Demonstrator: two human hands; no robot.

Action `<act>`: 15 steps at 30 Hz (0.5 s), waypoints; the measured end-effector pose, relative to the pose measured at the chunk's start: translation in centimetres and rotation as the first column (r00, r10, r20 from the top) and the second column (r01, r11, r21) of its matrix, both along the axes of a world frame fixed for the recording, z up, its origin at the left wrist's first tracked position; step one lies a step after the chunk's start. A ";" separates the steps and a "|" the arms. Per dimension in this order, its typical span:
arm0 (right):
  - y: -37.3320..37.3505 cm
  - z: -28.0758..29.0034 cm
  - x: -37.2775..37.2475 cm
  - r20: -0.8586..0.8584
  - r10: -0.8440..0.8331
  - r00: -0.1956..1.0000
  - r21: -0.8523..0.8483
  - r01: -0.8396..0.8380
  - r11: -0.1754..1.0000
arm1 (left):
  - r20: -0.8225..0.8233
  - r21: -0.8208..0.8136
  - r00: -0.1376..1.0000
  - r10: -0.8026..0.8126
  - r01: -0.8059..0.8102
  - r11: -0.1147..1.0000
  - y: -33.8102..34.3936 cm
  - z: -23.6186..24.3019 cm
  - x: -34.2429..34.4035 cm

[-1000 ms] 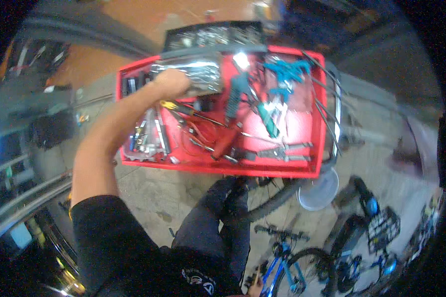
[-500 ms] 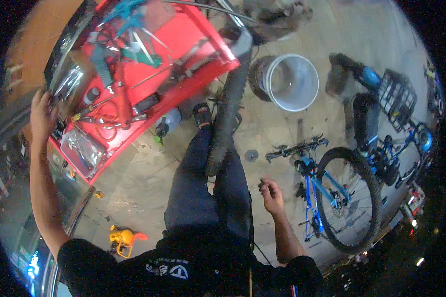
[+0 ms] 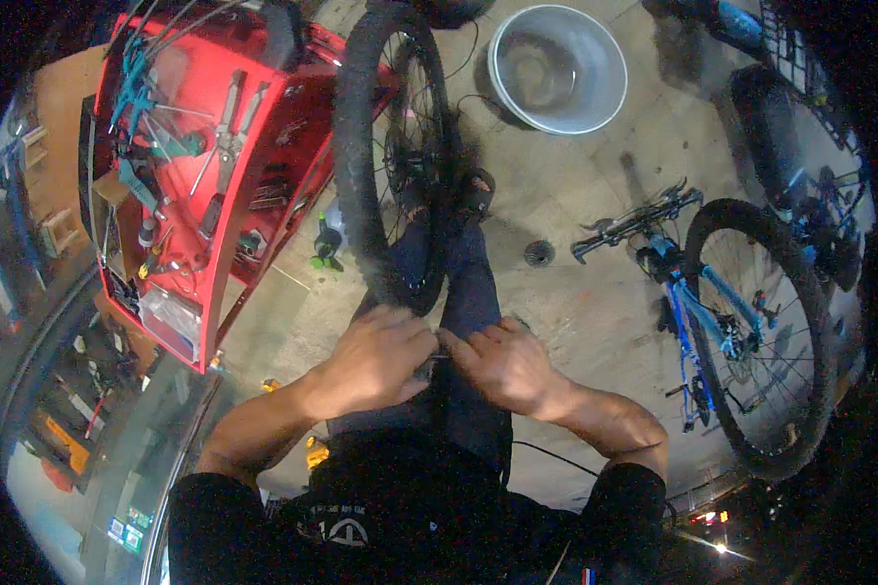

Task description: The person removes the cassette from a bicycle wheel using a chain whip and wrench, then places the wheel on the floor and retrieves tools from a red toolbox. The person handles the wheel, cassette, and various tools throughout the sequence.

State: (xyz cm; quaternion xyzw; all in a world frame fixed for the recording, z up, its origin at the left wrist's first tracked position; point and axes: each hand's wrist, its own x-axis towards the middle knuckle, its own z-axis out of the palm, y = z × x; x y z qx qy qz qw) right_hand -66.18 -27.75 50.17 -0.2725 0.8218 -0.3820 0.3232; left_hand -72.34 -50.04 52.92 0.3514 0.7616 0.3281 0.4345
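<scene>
The left hand (image 3: 379, 359) and right hand (image 3: 505, 366) are held close together, fingers curled, seemingly so one spot is served by both, just beside the near edge of the upright wheel (image 3: 359, 166); whether anything is pinched cannot be told. Forward reach is hampered by the wheel, which is flanked by the tray (image 3: 236, 229) and bucket (image 3: 600, 73).

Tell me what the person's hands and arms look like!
The left hand and right hand are bare, with no gloves visible. Black short sleeves end near the elbows, leaving the forearms uncovered.
</scene>
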 end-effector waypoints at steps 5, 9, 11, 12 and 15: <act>2.7 -11.7 7.3 0.281 -0.532 0.798 0.062 0.539 0.840 | -0.355 0.028 0.668 0.654 -0.691 0.722 -2.3 -4.6 0.3; 1.5 -21.3 8.2 0.289 -0.843 0.454 0.158 0.846 0.510 | -0.106 -0.044 0.382 0.918 -0.924 0.380 -4.9 -10.8 3.7; -0.3 -25.6 8.1 0.048 -0.907 0.418 0.082 0.904 0.420 | -0.170 -0.163 0.431 0.886 -0.899 0.406 -2.1 -11.4 4.1; -1.0 -27.2 7.8 0.086 -0.905 0.416 0.136 0.895 0.424 | -0.295 -0.283 0.487 0.822 -0.866 0.412 -2.0 -12.2 5.1; -3.4 -31.6 6.2 0.065 -0.914 0.400 0.237 0.884 0.403 | -0.206 -0.189 0.295 0.933 -0.948 0.258 -0.4 -13.3 6.1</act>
